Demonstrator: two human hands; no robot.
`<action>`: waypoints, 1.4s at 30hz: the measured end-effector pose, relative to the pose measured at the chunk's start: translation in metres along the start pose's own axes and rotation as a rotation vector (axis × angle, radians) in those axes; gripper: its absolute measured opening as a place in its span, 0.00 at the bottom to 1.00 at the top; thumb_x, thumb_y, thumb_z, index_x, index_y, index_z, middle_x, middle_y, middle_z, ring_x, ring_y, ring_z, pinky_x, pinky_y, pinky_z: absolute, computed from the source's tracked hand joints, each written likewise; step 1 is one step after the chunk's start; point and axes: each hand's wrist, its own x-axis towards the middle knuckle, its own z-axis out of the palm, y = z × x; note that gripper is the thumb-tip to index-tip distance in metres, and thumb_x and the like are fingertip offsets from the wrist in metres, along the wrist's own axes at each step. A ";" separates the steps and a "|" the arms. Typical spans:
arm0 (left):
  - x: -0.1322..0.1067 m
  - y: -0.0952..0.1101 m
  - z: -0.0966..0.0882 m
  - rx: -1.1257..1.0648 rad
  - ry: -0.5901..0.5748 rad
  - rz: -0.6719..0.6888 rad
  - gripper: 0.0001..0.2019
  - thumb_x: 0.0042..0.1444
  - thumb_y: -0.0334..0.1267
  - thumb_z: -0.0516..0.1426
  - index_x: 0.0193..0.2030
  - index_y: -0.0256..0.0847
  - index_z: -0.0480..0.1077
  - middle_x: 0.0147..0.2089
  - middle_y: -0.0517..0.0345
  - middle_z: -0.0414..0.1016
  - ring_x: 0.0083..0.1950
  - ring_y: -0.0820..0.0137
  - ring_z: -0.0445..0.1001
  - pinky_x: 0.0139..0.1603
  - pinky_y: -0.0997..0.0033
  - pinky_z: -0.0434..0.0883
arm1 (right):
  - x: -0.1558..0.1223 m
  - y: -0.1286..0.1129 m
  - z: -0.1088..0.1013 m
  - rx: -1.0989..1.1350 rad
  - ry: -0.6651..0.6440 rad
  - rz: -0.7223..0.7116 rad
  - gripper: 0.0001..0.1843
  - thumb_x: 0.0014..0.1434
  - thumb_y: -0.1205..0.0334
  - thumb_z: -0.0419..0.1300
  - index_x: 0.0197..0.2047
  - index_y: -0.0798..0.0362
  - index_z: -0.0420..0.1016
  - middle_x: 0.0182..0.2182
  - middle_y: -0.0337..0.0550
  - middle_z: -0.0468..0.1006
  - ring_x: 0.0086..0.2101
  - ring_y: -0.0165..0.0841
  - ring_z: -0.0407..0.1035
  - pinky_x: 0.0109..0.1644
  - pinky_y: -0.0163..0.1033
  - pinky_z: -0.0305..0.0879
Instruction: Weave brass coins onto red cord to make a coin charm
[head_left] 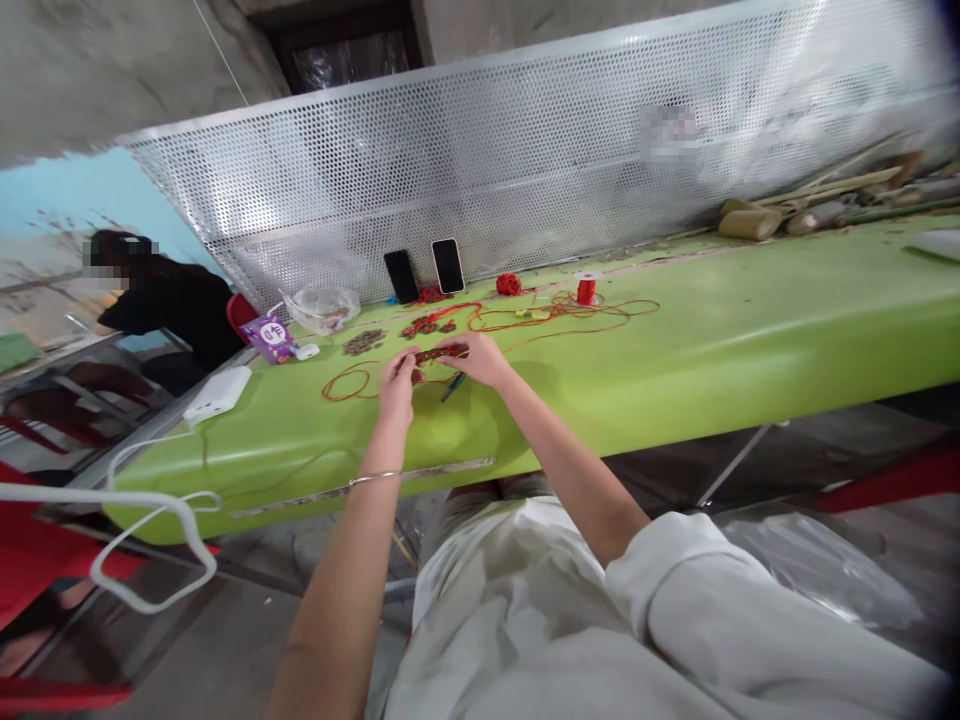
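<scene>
My left hand (399, 382) pinches the left end of a short brown-and-red strip (435, 354), which looks like small discs bound with red cord. On its other end, the fingers of my right hand (481, 360) are closed. The strip lies level between both hands, just above the green tabletop. Under my right hand lies a slim dark tool with a blue part (453, 386), too small to name. Loops of thin orange-red cord (346, 384) spread to the left of my hands. Beyond them are a pile of small brownish discs (364, 342) and a cluster of red-corded pieces (421, 326).
Two phones (449, 267) lean against the perforated metal panel (525, 170). Nearby are a red cord ball (508, 285) and a red thread spool (586, 290). A purple packet (271, 340) and white power strip (217, 396) lie left. Another person (176, 310) sits far left.
</scene>
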 end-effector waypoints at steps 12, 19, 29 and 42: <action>0.001 0.000 0.001 0.027 0.004 -0.006 0.18 0.37 0.49 0.66 0.32 0.39 0.73 0.27 0.60 0.70 0.24 0.77 0.65 0.25 0.76 0.65 | -0.001 0.000 -0.004 -0.081 0.047 0.101 0.15 0.60 0.56 0.58 0.33 0.58 0.80 0.23 0.42 0.78 0.27 0.31 0.70 0.32 0.32 0.61; -0.002 0.001 0.001 0.022 -0.027 0.012 0.19 0.39 0.50 0.66 0.33 0.39 0.72 0.28 0.61 0.72 0.25 0.77 0.68 0.26 0.77 0.67 | -0.001 -0.001 -0.006 -0.062 0.026 0.124 0.14 0.60 0.57 0.58 0.32 0.57 0.79 0.22 0.40 0.76 0.26 0.28 0.69 0.31 0.30 0.59; -0.007 0.010 0.001 0.077 -0.156 0.069 0.20 0.40 0.41 0.65 0.42 0.41 0.72 0.36 0.58 0.74 0.26 0.77 0.68 0.29 0.75 0.68 | 0.001 0.004 -0.005 -0.001 0.031 0.188 0.14 0.60 0.57 0.57 0.32 0.59 0.77 0.20 0.39 0.73 0.22 0.27 0.66 0.28 0.30 0.58; -0.015 0.012 0.002 0.316 -0.211 0.150 0.21 0.46 0.44 0.62 0.47 0.37 0.74 0.32 0.57 0.73 0.25 0.77 0.66 0.26 0.77 0.65 | 0.000 0.003 -0.009 0.016 0.015 0.203 0.13 0.60 0.58 0.56 0.29 0.58 0.74 0.18 0.36 0.69 0.22 0.26 0.62 0.29 0.31 0.56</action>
